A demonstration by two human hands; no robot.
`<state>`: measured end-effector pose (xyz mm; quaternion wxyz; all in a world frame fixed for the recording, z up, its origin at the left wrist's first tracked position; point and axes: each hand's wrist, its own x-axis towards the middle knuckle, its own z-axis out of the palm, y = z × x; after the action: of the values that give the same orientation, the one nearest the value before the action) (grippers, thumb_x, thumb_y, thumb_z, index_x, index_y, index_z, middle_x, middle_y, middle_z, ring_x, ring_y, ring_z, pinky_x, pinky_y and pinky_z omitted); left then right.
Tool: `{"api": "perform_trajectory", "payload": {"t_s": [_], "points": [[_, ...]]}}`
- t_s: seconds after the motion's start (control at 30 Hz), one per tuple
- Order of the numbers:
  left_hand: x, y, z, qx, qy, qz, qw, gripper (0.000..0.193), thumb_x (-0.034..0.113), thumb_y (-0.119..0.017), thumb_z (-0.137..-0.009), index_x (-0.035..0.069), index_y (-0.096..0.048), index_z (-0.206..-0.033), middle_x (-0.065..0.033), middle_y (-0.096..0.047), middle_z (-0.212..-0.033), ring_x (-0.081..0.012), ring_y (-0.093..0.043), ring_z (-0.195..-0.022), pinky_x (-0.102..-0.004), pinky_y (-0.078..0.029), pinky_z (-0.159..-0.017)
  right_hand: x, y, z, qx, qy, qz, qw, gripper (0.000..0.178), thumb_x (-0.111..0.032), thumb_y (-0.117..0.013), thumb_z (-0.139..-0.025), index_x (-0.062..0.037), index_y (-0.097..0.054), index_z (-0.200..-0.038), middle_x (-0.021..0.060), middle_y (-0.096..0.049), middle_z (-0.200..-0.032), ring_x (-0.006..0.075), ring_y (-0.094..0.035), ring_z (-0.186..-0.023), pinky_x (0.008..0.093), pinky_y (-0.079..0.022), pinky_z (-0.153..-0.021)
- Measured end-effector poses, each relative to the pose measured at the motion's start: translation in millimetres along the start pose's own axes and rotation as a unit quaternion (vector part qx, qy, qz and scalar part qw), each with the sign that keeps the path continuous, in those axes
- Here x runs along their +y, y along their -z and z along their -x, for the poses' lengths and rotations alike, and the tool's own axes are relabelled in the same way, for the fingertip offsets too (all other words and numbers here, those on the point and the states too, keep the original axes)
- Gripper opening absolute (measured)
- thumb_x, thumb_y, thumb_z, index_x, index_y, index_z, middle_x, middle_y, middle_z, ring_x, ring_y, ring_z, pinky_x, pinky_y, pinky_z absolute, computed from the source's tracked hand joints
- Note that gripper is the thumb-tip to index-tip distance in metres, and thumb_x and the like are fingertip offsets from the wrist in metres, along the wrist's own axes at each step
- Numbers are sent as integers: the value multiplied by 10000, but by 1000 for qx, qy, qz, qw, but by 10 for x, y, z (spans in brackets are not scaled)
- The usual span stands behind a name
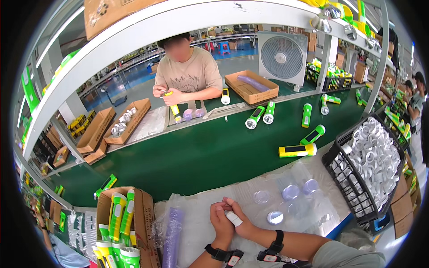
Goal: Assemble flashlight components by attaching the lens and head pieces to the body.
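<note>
Over the grey work surface [192, 203] my two hands are pressed together, fingers curled inward. My left hand [220, 223] is closed, and whatever its fingers hold is hidden. In my right hand [243, 227], also closed, sits a small white piece [233, 218], perhaps a plastic ring; its shape is partly covered. Just right of the hands lies a clear disc with a white rim [275, 217]. Beyond it are clear, purple-tinted lens discs [290, 192]. A long stack of purple discs in plastic wrap [173, 236] lies left of my hands.
A black crate [353, 178] heaped with white rings [373, 156] stands right. At left, a cardboard box [145, 223] holds green and yellow flashlights [117, 216]. Flashlights [297, 151] lie on the green conveyor belt [201, 156]. Across it, a co-worker [190, 73] holds a yellow flashlight [174, 108].
</note>
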<state>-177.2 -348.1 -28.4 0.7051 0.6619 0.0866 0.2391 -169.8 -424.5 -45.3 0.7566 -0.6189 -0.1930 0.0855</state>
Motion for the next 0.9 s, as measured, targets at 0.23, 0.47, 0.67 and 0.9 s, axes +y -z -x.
{"api": "perform_trajectory", "payload": {"t_s": [0.23,0.47,0.67,0.9], "points": [[6,2,30,-13,10,32,999,274,262,-342,-971,29,-486,-968,-97,-592,-805,-153,-555,-742,-289,-452,-694,-34,62,5,27,11,-18,999,525,-277,-415,-968,-35,-250,-1404,139,-324,-1415,246,-317,-1318,365,-244,-1090],[63,-18,31,-24,1,36,999,258,213,-336,-942,18,-499,-982,-102,-603,-827,-160,-568,-771,-295,-461,-720,-12,78,-5,25,20,-48,998,543,-317,-395,-967,-33,-245,-1405,144,-324,-1412,254,-305,-1325,367,-240,-1091],[125,-46,34,-33,25,38,998,279,220,-324,-944,18,-515,-968,-92,-602,-800,-154,-564,-753,-289,-460,-694,-43,96,-23,-4,7,-19,1000,584,-369,-392,-959,-34,-229,-1410,154,-335,-1386,239,-335,-1297,356,-250,-1079],[50,-27,16,-19,37,22,999,289,221,-321,-968,16,-525,-960,-88,-596,-812,-143,-556,-743,-278,-456,-686,-137,60,-12,5,-18,-57,998,516,-216,-428,-954,-54,-229,-1401,127,-370,-1326,196,-454,-1187,327,-354,-985]]}}
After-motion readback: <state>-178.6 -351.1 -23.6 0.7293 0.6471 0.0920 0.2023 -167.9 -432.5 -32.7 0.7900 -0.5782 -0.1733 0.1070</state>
